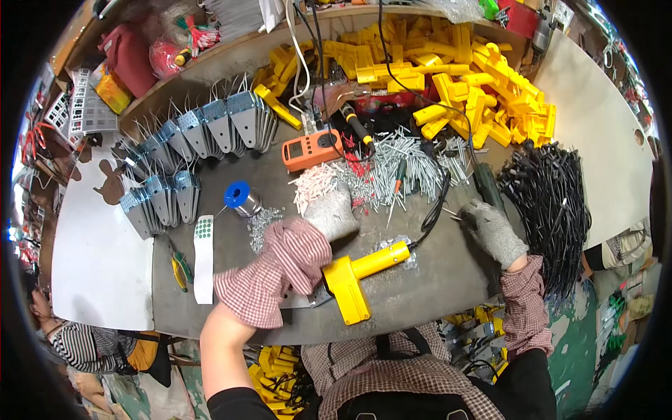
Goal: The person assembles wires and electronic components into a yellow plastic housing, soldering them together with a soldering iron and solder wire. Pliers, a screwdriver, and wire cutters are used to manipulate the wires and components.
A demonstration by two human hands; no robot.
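My left hand (333, 212), in a grey glove, reaches over the bench at the edge of a heap of pale pink plugs (316, 183) and a pile of silver screws (399, 168). Its fingertips are hidden. Further right, my gloved right hand (490, 229) is closed, with a thin metal rod (451, 213) sticking out at its fingertips. Just beyond this hand lies a dark green tool handle (488, 187). In front of me rests a yellow T-shaped plastic housing (350, 294) with a black cable (432, 218) at its end, touched by neither hand.
Yellow plastic parts (483, 91) are heaped at the back. Black cables (546, 210) lie bundled at right. Metal brackets (203, 133) stand in rows at left, near a solder spool (241, 197), green-and-yellow pliers (180, 271) and a sticker strip (204, 259). An orange meter (311, 149) sits behind the plugs.
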